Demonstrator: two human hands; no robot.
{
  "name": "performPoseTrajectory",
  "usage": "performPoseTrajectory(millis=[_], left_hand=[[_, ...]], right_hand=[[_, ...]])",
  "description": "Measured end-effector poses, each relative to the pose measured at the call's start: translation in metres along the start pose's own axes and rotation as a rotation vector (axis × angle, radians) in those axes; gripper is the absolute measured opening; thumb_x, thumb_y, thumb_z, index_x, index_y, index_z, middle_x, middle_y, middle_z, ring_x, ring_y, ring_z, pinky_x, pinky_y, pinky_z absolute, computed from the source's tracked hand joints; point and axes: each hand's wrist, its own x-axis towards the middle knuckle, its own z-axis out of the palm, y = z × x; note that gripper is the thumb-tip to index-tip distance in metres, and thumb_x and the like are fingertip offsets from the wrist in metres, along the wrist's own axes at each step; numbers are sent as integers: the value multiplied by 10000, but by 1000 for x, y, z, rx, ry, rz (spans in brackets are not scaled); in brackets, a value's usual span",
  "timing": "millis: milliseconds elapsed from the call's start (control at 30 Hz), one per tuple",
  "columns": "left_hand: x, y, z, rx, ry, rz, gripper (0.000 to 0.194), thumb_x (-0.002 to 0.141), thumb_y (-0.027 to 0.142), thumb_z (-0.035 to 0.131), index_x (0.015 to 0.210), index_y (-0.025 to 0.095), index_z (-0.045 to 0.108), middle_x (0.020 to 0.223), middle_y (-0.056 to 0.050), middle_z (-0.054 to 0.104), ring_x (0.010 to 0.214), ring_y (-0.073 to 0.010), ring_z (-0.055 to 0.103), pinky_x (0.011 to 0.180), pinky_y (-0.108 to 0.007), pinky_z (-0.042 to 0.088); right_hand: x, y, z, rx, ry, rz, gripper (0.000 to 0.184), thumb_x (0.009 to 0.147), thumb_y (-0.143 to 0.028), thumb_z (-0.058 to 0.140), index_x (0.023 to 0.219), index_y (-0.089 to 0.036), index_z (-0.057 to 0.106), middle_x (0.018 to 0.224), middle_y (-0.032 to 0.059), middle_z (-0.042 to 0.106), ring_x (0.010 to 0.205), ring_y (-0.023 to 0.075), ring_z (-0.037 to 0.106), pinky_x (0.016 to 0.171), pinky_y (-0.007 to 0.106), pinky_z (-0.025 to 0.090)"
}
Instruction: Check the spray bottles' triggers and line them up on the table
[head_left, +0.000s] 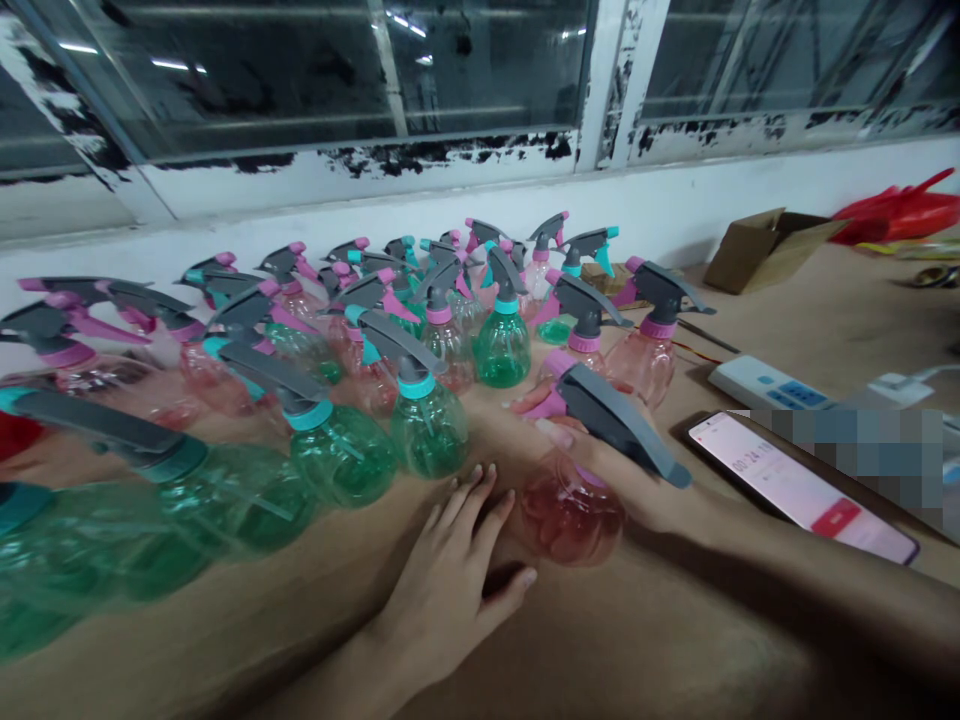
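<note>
My right hand is closed around the neck of a pink spray bottle, partly hidden behind its grey sprayer head and pink trigger. The bottle's base is on or just above the table; I cannot tell which. Lying palm down, my left hand is open on the tabletop, its fingers spread just left of that bottle. Beyond its fingertips stands a green spray bottle with a turquoise collar. Another pink spray bottle stands behind my right hand.
Several more green and pink spray bottles crowd the table at left and back. On the right lie a phone with a running timer and a white power strip. Farther back are a cardboard box and a red plastic bag.
</note>
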Motion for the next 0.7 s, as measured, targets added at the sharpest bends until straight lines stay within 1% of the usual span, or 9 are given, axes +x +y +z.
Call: performPoseTrajectory(millis=[133,267,333,467,567,633,700], left_hand=[[0,0,0,-10,0,-6,539,891,444,553,1315,124,462,1447,-175,376,1316,-337,358,1007,-521,383],[0,0,1,0,12,5,541,893,445,551,1318,123,456,1445,-179,376,1314,-335,360,1007,-523,382],[0,0,2,9,14,5,546,892,444,554,1317,115,456,1445,-185,373,1316,-335,357,1005,-524,383],[1,0,1,24,-2,5,553,887,441,562,1318,111,454,1442,-189,376,1319,-330,353,1007,-520,384],[1,0,0,20,-7,9,562,889,441,560,1321,99,451,1431,-197,389,1323,-333,345,1010,-524,380],[1,0,-1,15,-9,7,561,891,444,557,1322,101,451,1430,-193,393,1324,-333,343,1012,-523,378],[1,0,-1,15,-5,5,554,894,449,551,1321,108,454,1425,-187,403,1323,-332,346,1013,-523,376]], right_hand=[[0,1,1,62,5,30,185,785,-295,641,729,-244,472,664,-36,429,621,146,433,615,308,411],[0,1,1,99,13,41,212,771,-275,653,717,-243,450,645,-44,396,613,142,416,621,307,422],[0,0,1,91,16,43,233,770,-273,649,698,-242,429,638,-46,391,608,139,416,619,307,417],[1,-1,0,59,4,38,224,771,-283,643,692,-242,438,667,-35,446,631,147,462,606,311,399],[1,1,0,57,17,30,241,774,-292,648,673,-246,433,654,-38,418,622,148,444,620,317,406],[0,3,0,61,17,25,223,786,-281,643,687,-250,445,635,-44,394,605,146,424,625,315,408],[-1,4,1,71,0,17,172,799,-259,633,726,-252,478,658,-40,435,624,148,447,648,315,417]])
